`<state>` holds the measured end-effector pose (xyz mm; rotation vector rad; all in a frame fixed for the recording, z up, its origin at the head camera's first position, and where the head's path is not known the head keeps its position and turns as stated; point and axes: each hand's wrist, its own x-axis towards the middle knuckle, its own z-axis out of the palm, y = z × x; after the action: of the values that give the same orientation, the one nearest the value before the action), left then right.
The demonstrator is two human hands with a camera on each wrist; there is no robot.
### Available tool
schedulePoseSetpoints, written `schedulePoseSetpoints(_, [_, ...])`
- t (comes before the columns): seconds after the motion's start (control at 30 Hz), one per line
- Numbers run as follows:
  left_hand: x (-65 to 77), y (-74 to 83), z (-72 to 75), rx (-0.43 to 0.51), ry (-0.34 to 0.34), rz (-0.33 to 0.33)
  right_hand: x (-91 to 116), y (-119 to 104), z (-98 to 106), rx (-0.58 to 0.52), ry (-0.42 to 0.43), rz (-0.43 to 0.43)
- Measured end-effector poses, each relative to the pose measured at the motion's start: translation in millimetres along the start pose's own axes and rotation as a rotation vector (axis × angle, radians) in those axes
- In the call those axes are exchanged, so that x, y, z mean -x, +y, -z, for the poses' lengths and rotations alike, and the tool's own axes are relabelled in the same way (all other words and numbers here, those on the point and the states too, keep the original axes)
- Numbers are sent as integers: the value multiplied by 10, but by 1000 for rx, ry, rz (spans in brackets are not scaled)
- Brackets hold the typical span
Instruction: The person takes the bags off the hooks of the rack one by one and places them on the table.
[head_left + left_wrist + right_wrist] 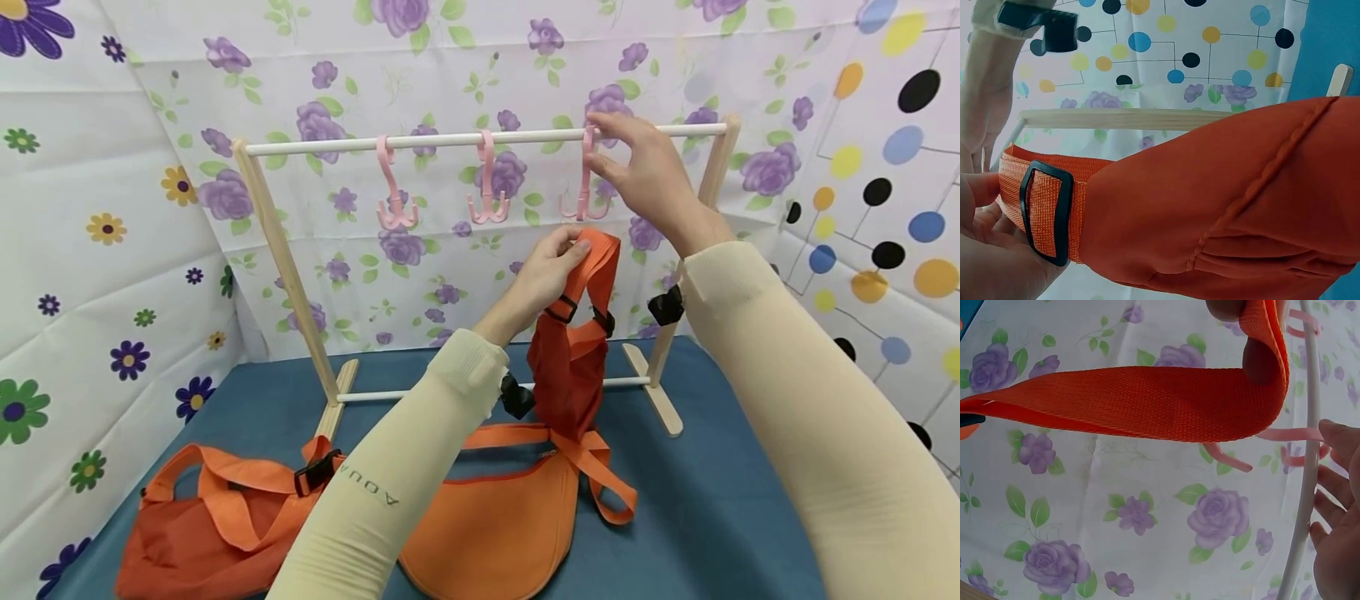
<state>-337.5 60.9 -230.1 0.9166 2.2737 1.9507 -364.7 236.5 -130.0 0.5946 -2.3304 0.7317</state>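
Observation:
My left hand [538, 279] pinches the looped orange strap [602, 250] of a red-orange bag [564, 379], which hangs below it in front of the rack. In the left wrist view, a black slider buckle [1063, 215] sits on that strap beside the fingers. The strap loop is just below the prongs of the rightmost pink hook [587, 167], apart from the rail. My right hand [651, 175] holds this hook near its top, with thumb and index finger about it at the white rail [540, 136]. Part of the hook is hidden by the fingers.
Two more pink hooks [487, 179] hang along the rail to the left. The rack has wooden legs [288, 267] on a blue cloth [697, 500]. A rounded orange bag [495, 525] lies in front, another red-orange bag [180, 533] at left. Patterned sheets [97, 292] surround the table.

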Motion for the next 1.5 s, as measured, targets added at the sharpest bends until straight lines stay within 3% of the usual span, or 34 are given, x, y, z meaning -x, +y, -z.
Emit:
schedulePoseSetpoints(0.3, [33, -9, 31, 24, 24, -13, 358, 65, -58, -75, 238, 114])
schedulePoseSetpoints(0.47, [52, -23, 48, 40, 33, -15, 666, 270, -215, -95, 257, 112])
schedulePoseSetpoints(0.6, [67, -27, 52, 47, 43, -11, 937, 536, -405, -100, 129, 13])
schedulePoseSetpoints(0.73, [87, 4, 29, 60, 38, -14, 1175, 797, -564, -145, -82, -138])
schedulePoseSetpoints(0.87, [94, 32, 4, 60, 38, -35, 1329, 1011, -686, -263, -341, -256])
schedulePoseSetpoints(0.97, [100, 41, 5, 59, 44, -45, 1390, 1129, -780, -385, -468, -331])
schedulePoseSetpoints(1.13, [104, 80, 13, 71, 19, -45, 1479, 1303, -901, -510, -555, -421])
schedulePoseSetpoints(1.5, [156, 236, 105, 107, 25, -41, 1695, 1569, -1090, -802, -707, -496])
